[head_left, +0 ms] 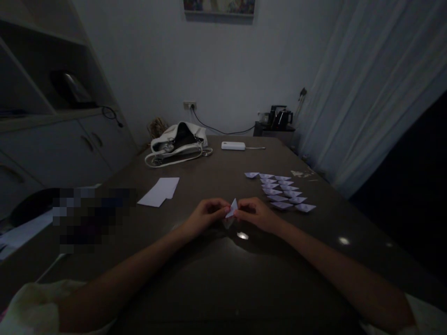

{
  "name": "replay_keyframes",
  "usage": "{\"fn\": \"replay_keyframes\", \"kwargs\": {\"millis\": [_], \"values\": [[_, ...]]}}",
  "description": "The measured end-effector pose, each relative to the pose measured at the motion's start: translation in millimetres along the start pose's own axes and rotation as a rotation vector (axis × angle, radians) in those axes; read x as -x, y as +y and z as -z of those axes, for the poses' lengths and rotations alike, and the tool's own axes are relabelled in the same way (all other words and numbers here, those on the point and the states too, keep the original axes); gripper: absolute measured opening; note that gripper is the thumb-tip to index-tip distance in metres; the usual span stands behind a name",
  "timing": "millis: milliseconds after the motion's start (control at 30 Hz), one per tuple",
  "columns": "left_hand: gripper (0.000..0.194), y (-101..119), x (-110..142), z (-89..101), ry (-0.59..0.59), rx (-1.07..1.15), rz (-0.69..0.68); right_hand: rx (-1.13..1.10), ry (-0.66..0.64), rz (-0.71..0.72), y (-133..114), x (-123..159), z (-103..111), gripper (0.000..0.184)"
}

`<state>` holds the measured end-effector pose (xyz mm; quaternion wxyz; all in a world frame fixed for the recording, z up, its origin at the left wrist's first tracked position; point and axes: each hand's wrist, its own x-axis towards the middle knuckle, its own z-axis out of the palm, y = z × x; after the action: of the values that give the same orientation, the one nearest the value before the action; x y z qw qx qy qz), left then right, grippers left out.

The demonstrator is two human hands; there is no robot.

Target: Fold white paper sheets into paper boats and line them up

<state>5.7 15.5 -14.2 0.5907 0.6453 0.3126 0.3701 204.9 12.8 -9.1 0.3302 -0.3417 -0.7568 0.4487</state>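
Observation:
Between my hands, just above the dark table, is a small piece of folded white paper with a pointed top. My left hand pinches its left side between thumb and fingers. From the right, my right hand pinches the other side. Fingertips cover part of the paper's edges. To the right of my right hand, several folded paper boats lie in rows. A stack of white paper sheets rests flat to the left of my left hand.
A white handbag stands at the back left, beside a white power bank with a short cable. Kettles sit on a stand beyond the far right corner. Cabinets line the left side, a pale curtain the right.

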Motion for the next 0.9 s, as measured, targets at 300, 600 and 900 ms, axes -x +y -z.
{"fn": "replay_keyframes", "kwargs": {"millis": [300,600,900], "values": [[0.036,-2.3,-1.8,0.9,0.03,0.066,0.018,0.022,0.157,0.05,8.3,0.1,-8.4,0.023],[0.04,-1.4,0.2,-1.1,0.029,-0.139,-0.011,0.062,0.181,0.012,3.7,1.4,-9.6,0.029],[0.037,-1.9,0.9,-2.5,0.002,-0.175,-0.054,0.142,0.194,0.01,7.2,1.1,-8.0,0.028]]}}
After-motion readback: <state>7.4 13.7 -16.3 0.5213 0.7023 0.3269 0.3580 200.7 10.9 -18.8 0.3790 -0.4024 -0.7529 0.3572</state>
